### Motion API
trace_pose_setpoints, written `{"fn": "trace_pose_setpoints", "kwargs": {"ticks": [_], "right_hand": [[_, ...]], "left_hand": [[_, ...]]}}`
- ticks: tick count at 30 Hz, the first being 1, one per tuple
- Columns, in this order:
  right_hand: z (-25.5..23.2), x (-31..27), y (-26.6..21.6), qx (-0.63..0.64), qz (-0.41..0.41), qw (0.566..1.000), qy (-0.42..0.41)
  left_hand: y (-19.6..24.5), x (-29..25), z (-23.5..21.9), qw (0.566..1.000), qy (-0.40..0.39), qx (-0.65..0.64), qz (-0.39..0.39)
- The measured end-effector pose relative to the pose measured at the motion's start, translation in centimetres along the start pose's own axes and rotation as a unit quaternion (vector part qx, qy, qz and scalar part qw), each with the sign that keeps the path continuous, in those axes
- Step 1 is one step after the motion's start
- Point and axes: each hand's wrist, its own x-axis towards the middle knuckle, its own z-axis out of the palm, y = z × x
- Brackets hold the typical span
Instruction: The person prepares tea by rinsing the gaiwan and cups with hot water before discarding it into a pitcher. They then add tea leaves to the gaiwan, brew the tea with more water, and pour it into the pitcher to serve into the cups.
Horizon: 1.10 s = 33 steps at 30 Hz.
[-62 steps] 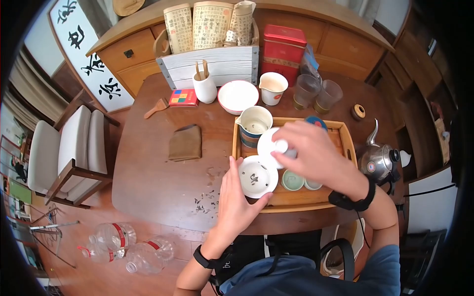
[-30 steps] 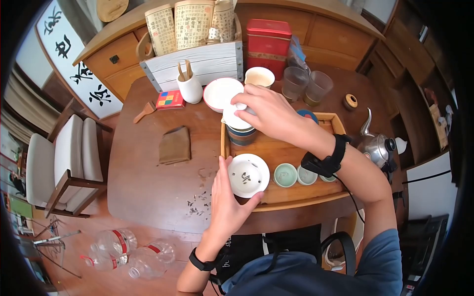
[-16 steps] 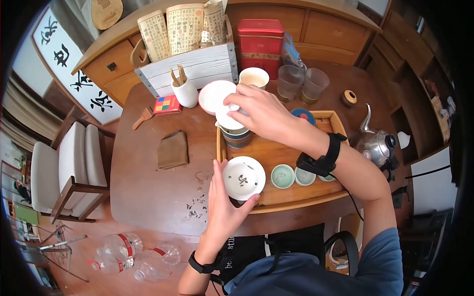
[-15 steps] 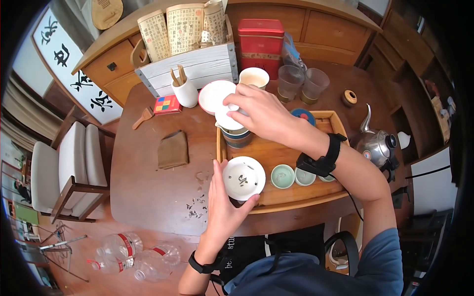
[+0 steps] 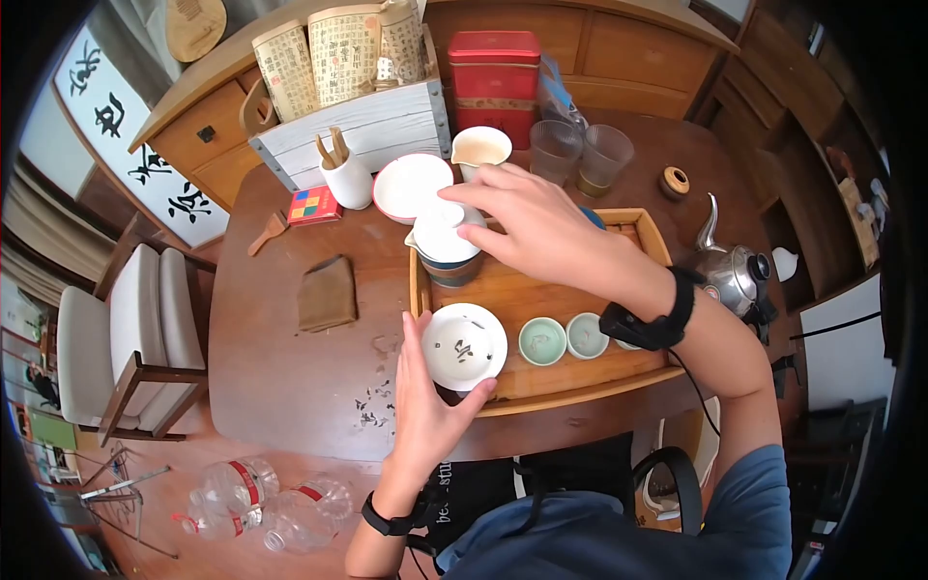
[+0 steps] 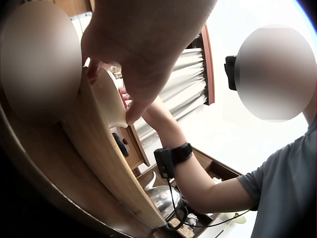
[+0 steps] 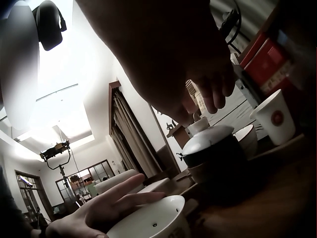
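Observation:
On the wooden tray (image 5: 527, 394), my left hand (image 5: 425, 416) holds a white gaiwan bowl (image 5: 486, 338) between thumb and fingers at its near left corner. A few dark tea leaves lie inside the bowl. Behind it, a white gaiwan lid (image 5: 437, 239) sits over the mouth of a dark-banded pitcher (image 5: 452, 275). Just above the lid is my right hand (image 5: 536, 227), its thumb and index finger parted around the knob (image 7: 198, 125). Seen from the right wrist, the fingers are spread over the lid and the bowl (image 7: 171, 210) is tilted.
Green cups (image 5: 542, 341) line the tray's front, one partly behind my right wrist. A white dish (image 5: 411, 179), a cream pitcher (image 5: 480, 145) and plastic cups (image 5: 606, 157) stand behind. A steel kettle (image 5: 732, 278) is at right; a brown cloth (image 5: 327, 295) and spilled leaves (image 5: 372, 406) lie left.
The right hand has carried the lid left from above the bowl onto the dark-banded pitcher, and its fingers have come apart from the knob. The left hand keeps holding the bowl.

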Motion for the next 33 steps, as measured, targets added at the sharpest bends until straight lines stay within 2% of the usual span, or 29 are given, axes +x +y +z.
{"fn": "trace_pose_setpoints", "kwargs": {"ticks": [5, 6, 9, 12, 15, 18, 22, 28, 32, 33], "right_hand": [[-3.3, -4.5, -1.0, 0.004, 0.005, 1.000, 0.023], [-4.4, -5.7, -1.1, -0.009, 0.021, 1.000, -0.001], [-6.8, -9.5, -1.2, 0.029, 0.108, 0.994, -0.010], [-8.7, -13.7, -1.9, 0.073, 0.247, 0.966, -0.020], [-8.3, -18.0, -1.9, 0.036, 0.304, 0.950, -0.060], [-6.9, -20.6, -1.3, -0.046, 0.268, 0.958, -0.095], [-5.4, -21.2, -0.9, -0.112, 0.262, 0.954, -0.089], [-4.6, -21.1, 0.3, -0.096, 0.280, 0.950, -0.102], [-4.6, -20.6, 0.4, -0.084, 0.276, 0.955, -0.067], [-4.9, -20.2, 0.2, -0.066, 0.296, 0.951, -0.061]], "left_hand": [[-0.1, -0.1, 0.1, 1.000, 0.002, -0.016, -0.003], [-0.3, -0.1, 0.3, 1.000, 0.005, -0.029, -0.001], [-0.3, 0.0, 0.1, 1.000, 0.004, -0.014, 0.011], [-0.4, 0.1, -0.2, 0.999, -0.005, -0.034, 0.007], [-0.8, 0.1, -0.4, 0.999, -0.009, -0.030, 0.012], [-1.0, 0.2, -0.4, 0.999, -0.013, -0.026, 0.016], [-0.7, 0.2, -0.5, 1.000, -0.017, -0.021, 0.010], [-0.4, 0.3, -0.6, 1.000, -0.012, -0.009, 0.010], [-0.4, 0.3, -0.3, 0.999, 0.002, 0.010, 0.035], [-0.4, 0.2, -0.3, 0.999, 0.007, 0.021, 0.041]]}}
